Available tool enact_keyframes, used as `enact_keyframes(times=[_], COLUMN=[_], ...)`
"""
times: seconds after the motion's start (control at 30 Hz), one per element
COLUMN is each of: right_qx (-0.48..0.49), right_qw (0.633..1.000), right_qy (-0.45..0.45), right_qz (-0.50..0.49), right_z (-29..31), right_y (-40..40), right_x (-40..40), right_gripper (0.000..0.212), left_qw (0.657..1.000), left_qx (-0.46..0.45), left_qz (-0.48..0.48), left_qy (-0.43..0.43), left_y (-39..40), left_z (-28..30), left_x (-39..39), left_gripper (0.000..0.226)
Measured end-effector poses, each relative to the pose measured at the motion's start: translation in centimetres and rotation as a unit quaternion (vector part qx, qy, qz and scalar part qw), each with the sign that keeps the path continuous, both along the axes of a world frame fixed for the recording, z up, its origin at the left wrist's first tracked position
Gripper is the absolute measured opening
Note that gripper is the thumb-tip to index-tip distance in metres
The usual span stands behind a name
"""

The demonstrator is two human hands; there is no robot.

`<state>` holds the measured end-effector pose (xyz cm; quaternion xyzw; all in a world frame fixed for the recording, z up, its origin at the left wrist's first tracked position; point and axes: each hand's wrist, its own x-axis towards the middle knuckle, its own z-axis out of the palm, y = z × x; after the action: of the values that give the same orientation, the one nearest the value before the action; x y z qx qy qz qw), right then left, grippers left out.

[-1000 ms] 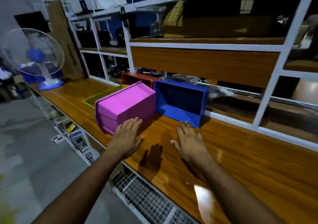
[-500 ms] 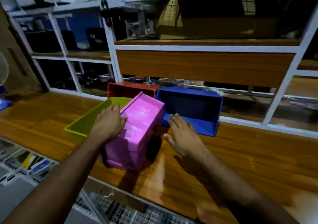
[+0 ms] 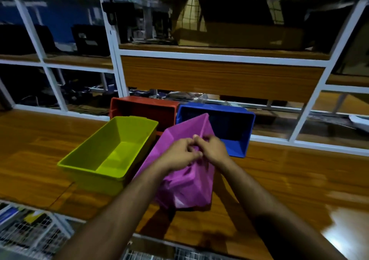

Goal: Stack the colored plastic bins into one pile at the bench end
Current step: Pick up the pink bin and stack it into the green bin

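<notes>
A pink plastic bin [image 3: 185, 182] is tipped up at an angle over the wooden bench [image 3: 289, 180], with its base turned toward me. My left hand [image 3: 179, 156] and my right hand [image 3: 213, 150] meet on its raised side, fingers curled onto it. To its left a yellow-green bin [image 3: 111, 152] stands upright with its opening up. Behind that is a red bin [image 3: 143, 108]. A blue bin [image 3: 229, 128] lies tilted on its side at the back right, with its opening facing me.
White-framed shelving [image 3: 117, 60] with wooden boards runs along the back of the bench and holds dark boxes and clutter. A wire rack [image 3: 30, 235] with small items sits below the bench's front edge. Bare bench stretches to the right and far left.
The pink bin has been tipped up from lying on the bench. Both hands moved from its sides to meet on its upper part. The view has shifted closer and to the right.
</notes>
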<state>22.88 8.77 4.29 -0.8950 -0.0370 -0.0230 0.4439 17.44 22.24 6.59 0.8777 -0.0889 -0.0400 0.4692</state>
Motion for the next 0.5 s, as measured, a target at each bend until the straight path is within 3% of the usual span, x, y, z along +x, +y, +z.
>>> enact_keyframes(times=[0.1,0.17,0.23,0.27,0.33,0.43,0.5], right_qx=[0.035,0.043,0.057,0.065,0.087,0.103,0.077], right_qw=[0.997,0.995,0.994,0.993,0.992,0.991,0.994], right_qy=[0.050,0.069,0.080,0.082,0.081,0.079,0.066], right_qz=[-0.044,-0.053,-0.054,-0.054,-0.048,-0.042,-0.036], right_z=[-1.6,-3.0,-4.4,-4.9,-6.0,-6.9,-6.6], right_y=[-2.5,-4.0,-5.1,-5.5,-6.1,-6.6,-7.1], right_x=[0.2,-0.3,-0.9,-1.0,-1.1,-1.1,-1.4], right_gripper=[0.028,0.005,0.012,0.011,0.011,0.033,0.022], left_qw=[0.999,0.988,0.949,0.938,0.944,0.957,0.957], left_qx=[0.002,0.131,0.273,0.300,0.276,0.219,0.208], left_qz=[-0.016,0.076,0.153,0.172,0.182,0.191,0.204], left_qy=[0.041,-0.018,-0.046,-0.030,-0.004,-0.014,-0.018], left_y=[0.4,2.4,5.2,6.3,7.6,7.3,7.1], left_z=[-2.0,-3.4,-4.7,-5.1,-5.7,-6.3,-6.7], left_x=[0.6,1.7,2.5,2.7,2.6,2.0,2.2], left_gripper=[0.031,0.043,0.047,0.045,0.040,0.039,0.037])
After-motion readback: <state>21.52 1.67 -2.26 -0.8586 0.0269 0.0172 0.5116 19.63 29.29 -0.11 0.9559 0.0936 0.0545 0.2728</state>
